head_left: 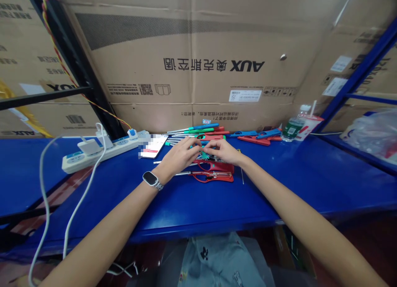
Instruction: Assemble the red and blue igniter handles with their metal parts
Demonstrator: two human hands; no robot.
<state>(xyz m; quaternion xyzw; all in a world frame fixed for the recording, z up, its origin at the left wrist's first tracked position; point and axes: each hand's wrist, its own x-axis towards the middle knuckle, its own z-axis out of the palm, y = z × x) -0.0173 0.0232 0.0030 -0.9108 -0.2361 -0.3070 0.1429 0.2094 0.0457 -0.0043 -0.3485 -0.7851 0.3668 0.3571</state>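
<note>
My left hand (182, 154) and my right hand (223, 151) meet over the middle of the blue table (211, 208), fingers bent in pinches around small teal parts (204, 154). What exactly each hand grips is too small to make out. Just below my hands lie a red lighter casing (217, 166) and an opened red lighter (212, 176), its inside parts and metal tube showing. Behind my hands is a pile of long-tubed lighters in blue (203, 126), green and red. Right of the pile lie blue casings (269, 133) and red casings (254, 140).
A white power strip (108, 151) with plugs and cables stands at the left, beside a white phone-like item (154, 146). A bottle (292, 127) and a red-and-white cup (307, 127) stand at the back right. Large cardboard boxes (198, 39) form the back wall.
</note>
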